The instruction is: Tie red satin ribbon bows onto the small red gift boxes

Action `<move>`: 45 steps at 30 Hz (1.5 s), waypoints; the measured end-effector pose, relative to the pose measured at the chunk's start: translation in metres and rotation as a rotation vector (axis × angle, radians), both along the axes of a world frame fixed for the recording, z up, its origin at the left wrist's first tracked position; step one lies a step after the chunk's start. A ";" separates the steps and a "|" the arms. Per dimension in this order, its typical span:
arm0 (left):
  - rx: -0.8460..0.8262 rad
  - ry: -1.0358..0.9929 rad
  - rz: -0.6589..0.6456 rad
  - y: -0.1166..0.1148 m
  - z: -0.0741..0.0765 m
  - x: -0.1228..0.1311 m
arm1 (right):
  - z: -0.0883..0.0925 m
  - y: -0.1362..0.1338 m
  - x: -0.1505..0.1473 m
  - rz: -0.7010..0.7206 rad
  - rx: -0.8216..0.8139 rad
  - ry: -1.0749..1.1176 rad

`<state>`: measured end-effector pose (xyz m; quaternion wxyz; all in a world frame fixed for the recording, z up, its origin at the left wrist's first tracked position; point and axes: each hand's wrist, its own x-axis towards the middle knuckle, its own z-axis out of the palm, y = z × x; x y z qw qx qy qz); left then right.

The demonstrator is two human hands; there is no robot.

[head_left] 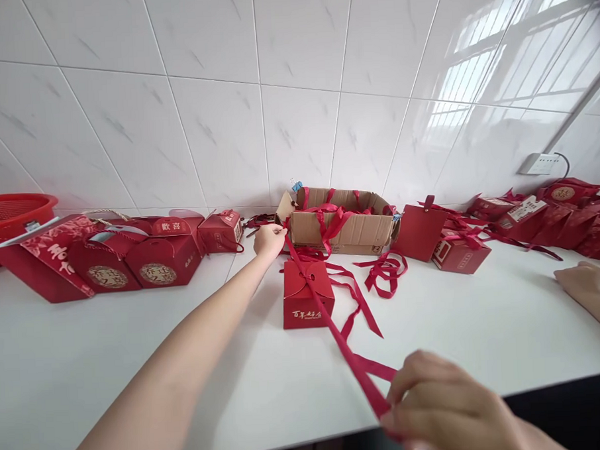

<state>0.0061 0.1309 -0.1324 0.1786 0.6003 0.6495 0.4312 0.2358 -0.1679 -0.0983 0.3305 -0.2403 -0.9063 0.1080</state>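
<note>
A small red gift box (303, 304) with gold lettering stands upright on the white table. Through the top of its closed flaps runs a red ribbon (346, 353), stretched out on both sides. My left hand (269, 242) pinches the ribbon's far part, behind the box and close to the cardboard carton. The near part is pulled toward the table's front edge by my right hand (437, 405), whose fingers are closed on it. More ribbon lies loose to the right of the box.
An open cardboard carton (337, 232) with ribbons hanging over it stands against the tiled wall. Larger red boxes (162, 261) and a red basket (16, 217) are at left. At right are more red boxes (463, 251) and another person's hand (583, 280).
</note>
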 end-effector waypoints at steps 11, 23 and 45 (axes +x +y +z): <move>0.195 0.479 -0.881 -0.090 0.060 -0.019 | 0.068 0.109 0.015 -0.816 0.060 -0.119; -0.013 0.754 -0.895 -0.110 0.059 -0.018 | 0.036 0.175 -0.053 -0.250 -0.481 -0.622; -0.186 0.723 -0.879 -0.117 0.064 -0.024 | 0.034 0.181 -0.044 -0.231 -0.606 -0.471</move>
